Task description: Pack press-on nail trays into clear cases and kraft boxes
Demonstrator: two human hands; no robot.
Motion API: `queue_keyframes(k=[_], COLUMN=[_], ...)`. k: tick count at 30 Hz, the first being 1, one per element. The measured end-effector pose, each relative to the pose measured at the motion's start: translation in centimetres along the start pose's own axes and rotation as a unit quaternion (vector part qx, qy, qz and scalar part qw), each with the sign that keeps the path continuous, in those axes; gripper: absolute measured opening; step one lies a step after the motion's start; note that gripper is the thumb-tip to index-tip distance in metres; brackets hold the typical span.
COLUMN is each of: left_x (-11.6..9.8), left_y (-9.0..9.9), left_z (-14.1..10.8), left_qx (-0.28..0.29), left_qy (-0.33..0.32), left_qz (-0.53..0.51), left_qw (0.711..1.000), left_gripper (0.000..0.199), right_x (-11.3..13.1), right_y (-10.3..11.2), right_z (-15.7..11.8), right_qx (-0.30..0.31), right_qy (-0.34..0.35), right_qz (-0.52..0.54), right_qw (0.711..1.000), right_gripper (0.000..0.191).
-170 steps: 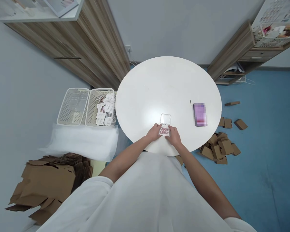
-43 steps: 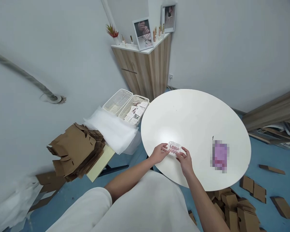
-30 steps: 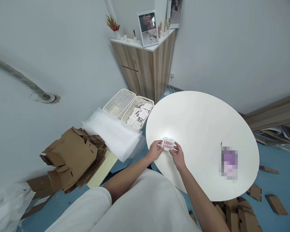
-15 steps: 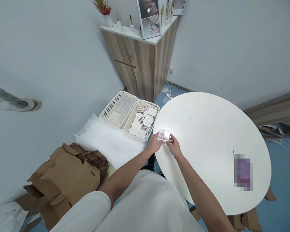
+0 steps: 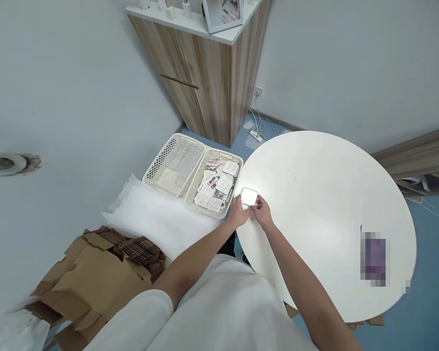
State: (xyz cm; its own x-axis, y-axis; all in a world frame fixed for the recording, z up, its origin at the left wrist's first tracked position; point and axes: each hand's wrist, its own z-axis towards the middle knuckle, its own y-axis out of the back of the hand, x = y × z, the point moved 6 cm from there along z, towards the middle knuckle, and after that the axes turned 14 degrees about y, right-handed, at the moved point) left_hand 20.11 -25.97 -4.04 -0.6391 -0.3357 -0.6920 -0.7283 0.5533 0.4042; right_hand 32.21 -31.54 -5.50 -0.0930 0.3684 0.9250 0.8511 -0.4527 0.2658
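A small clear plastic box (image 5: 249, 196) is held at the left edge of the white round table (image 5: 314, 204). Bright glare whitens its top, so its contents cannot be made out. My left hand (image 5: 239, 213) is closed on the box's left side and near edge. On the right side, my right hand (image 5: 262, 213) pinches the box with thumb and fingers. Just left of my hands, a white basket (image 5: 237, 189) holds many small printed cards (image 5: 225, 183).
A second white basket (image 5: 149, 171) with clear plastic pieces adjoins the first. White foam sheets (image 5: 161, 214) and flattened brown cardboard boxes (image 5: 91, 273) lie to the left. A pixelated purple item (image 5: 375, 258) is on the table's right. A wood-grain cabinet (image 5: 205, 83) stands behind.
The box has tilted in my hands: pinkish contents showed before, and now its top reflects white. My view has tipped downward a little.
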Motion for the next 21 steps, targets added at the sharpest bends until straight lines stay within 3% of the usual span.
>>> queue_keyframes(k=[14, 21], left_x=[0.0, 0.3], left_y=[-0.3, -0.5], left_z=[0.2, -0.8], left_qx=[0.006, 0.002], left_qy=[-0.021, -0.031], left_qz=[-0.014, -0.032], left_qw=[1.0, 0.999], left_gripper=[0.073, 0.076], right_x=[0.0, 0.7], right_y=[-0.3, 0.8], right_z=[-0.4, -2.1], right_qx=[-0.021, -0.015], right_qy=[-0.011, -0.007], right_qz=[0.021, 0.018], right_qw=[0.999, 1.0], right_gripper=[0.073, 0.07])
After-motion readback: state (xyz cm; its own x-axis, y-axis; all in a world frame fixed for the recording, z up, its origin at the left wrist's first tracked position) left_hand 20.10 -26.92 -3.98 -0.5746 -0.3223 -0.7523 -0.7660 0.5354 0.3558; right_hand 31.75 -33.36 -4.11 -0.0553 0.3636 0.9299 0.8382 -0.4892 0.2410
